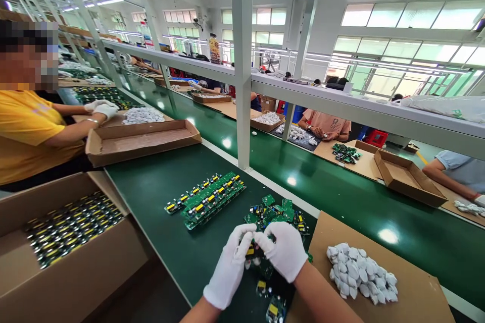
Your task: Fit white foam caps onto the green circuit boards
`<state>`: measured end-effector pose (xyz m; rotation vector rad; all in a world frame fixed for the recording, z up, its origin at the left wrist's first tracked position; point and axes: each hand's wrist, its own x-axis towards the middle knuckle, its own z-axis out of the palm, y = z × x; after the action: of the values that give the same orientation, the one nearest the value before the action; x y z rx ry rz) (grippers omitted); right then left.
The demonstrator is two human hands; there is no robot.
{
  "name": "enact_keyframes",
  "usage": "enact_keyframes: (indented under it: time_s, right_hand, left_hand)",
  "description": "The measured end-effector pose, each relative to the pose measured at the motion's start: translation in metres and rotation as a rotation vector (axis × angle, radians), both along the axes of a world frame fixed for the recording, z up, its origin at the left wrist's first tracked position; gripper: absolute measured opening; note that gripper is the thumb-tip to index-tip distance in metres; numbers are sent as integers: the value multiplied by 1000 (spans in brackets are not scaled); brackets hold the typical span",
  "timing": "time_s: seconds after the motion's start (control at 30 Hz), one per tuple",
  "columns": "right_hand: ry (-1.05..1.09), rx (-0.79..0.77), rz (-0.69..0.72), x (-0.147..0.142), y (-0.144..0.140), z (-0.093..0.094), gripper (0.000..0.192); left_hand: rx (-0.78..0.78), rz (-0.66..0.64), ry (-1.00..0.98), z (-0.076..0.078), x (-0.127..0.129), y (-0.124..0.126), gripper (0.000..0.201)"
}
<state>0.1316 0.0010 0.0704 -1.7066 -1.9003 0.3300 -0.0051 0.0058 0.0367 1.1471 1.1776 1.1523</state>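
Note:
White gloves cover both of my hands, which meet over the bench. My left hand is closed, thumb and fingertips pinched at the edge of a small circuit board with a yellow component. From the other side my right hand is closed on the same board, its fingertips almost touching the left ones. The fingers hide much of the board. Just beyond lies a pile of loose green circuit boards. Nearer to me are a few more loose boards. Joined board strips lie stacked to the left.
White wrapped pieces are heaped on a cardboard sheet at right. A carton of boards stands at lower left. Behind it, a gloved co-worker sits near a shallow cardboard tray. A metal post rises beside the green conveyor.

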Motion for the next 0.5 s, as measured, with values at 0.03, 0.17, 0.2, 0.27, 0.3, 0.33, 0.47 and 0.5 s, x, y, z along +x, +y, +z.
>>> enact_keyframes:
  time_s: [0.03, 0.17, 0.2, 0.27, 0.3, 0.33, 0.47, 0.5]
  right_hand:
    - [3, -17, -9, -3, -2, -1, 39]
    - [50, -41, -34, -9, -5, -5, 35]
    - [87, -60, -19, -10, -6, -6, 33]
    - [212, -139, 19, -11, -7, -9, 28]
    - [298, -206, 40, -12, -8, -9, 26]
    - [393, -279, 74, -13, -9, -9, 25]
    - [614, -330, 199, -7, -7, -4, 33]
    - [579, -258, 153, -2, -3, -2, 36]
  left_hand:
    - [39, 24, 34, 0, 1, 0, 37]
    - [54, 28, 61, -3, 2, 0, 36]
    - [64, 19, 50, -4, 2, 0, 35]
    - [76, -7, -3, -7, 3, 2, 34]
    - [42, -23, -58, -9, 4, 3, 35]
    - [-29, -41, -131, -12, 5, 4, 37]
    - [-335, -46, -355, -17, 9, 13, 42]
    - [-307, -24, -324, -16, 9, 17, 42]
